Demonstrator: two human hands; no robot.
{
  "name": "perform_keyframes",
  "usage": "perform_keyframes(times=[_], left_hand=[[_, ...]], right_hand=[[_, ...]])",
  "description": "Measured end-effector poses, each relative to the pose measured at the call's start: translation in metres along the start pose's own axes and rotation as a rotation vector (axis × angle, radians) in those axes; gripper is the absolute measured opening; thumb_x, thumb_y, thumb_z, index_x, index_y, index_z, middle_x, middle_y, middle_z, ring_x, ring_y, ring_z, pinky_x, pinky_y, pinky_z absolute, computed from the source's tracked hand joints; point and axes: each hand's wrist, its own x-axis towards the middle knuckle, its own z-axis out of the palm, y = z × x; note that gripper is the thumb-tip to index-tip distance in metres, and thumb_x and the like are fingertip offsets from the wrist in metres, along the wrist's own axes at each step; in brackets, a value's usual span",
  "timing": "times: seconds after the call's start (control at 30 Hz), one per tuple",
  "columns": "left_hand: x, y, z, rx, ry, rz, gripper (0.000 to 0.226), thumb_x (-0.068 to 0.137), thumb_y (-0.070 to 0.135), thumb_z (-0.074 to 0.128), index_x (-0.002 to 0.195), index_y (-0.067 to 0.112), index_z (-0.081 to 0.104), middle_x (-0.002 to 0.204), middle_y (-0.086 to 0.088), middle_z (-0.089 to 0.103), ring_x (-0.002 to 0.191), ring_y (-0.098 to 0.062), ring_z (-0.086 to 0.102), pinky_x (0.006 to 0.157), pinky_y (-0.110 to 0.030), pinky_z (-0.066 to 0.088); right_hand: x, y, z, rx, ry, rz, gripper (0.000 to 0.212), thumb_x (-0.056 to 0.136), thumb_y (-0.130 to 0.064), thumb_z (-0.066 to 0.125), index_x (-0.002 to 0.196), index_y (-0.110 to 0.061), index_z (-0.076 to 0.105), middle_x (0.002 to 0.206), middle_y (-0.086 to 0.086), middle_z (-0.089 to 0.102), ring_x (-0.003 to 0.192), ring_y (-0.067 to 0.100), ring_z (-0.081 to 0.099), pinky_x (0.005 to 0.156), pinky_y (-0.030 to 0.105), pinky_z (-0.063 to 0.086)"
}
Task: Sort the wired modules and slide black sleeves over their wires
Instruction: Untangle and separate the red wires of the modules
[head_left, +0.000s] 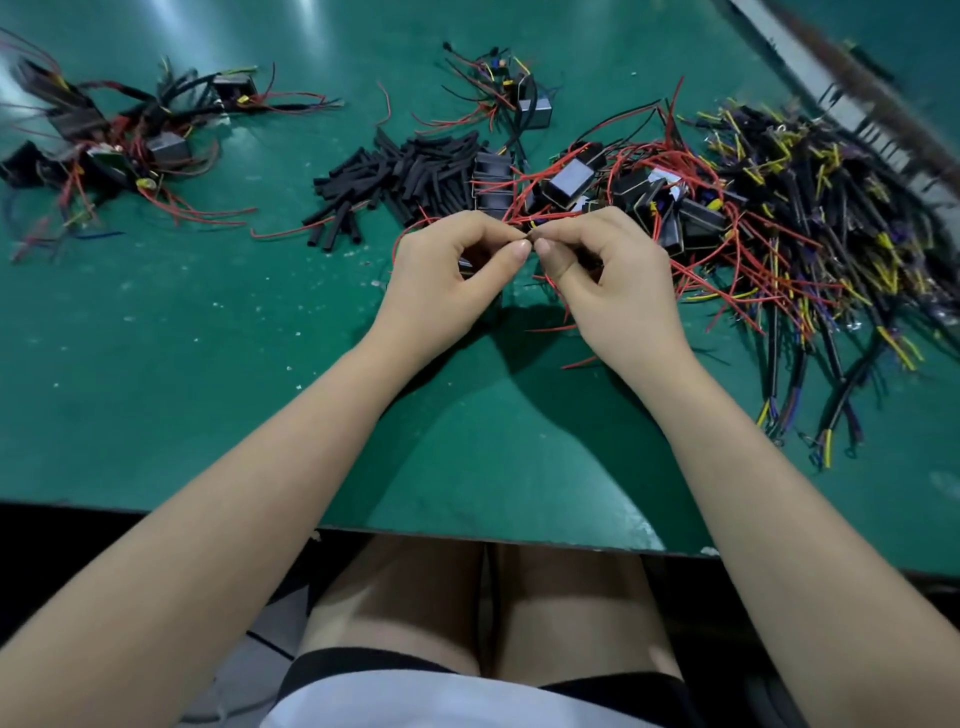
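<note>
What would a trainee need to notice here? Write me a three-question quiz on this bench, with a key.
1. True or false: the pile of loose black sleeves lies to the right of both hands.
2. What are the left hand and right hand doing? A) resting flat on the green table B) pinching a small piece where their fingertips meet C) lifting a module
3. Fill in: the wires fanning out just beyond the fingertips are mostly ____.

Key
1. False: it lies beyond the left hand, toward the left.
2. B; what is pinched is too small to tell for certain.
3. Red.
</note>
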Motion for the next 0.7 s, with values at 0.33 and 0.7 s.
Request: perform_keyframes(times=[0.33,0.7], left_hand=[[-0.0016,0.0034,0.0014,-0.008,0.0,-0.005,0.002,0.087,0.015,0.065,0.088,0.017,0.065,0.076,0.003,0.064,0.065,-0.002,0.052,0.064,-0.016,0.043],[0.0,0.0019,-0.0008,-0.019,0.029,0.046,0.01,0.089,0.019,0.064,0.096,0.017,0.072,0.083,0.014,0.065,0.069,0.003,0.055,0.068,-0.014,0.041]], right_hand=[[-0.0015,-0.0016,0.0006,-0.015,-0.003,0.004,0.016,0.094,-0.015,0.059,0.099,-0.007,0.071,0.094,-0.001,0.057,0.083,0.011,0.055,0.075,0.014,0.041],[-0.0025,0.0005,0.0011,-0.02,-0.024,-0.048,0.015,0.094,-0.01,0.059,0.101,-0.005,0.071,0.094,0.001,0.056,0.087,0.017,0.056,0.078,0.02,0.043]])
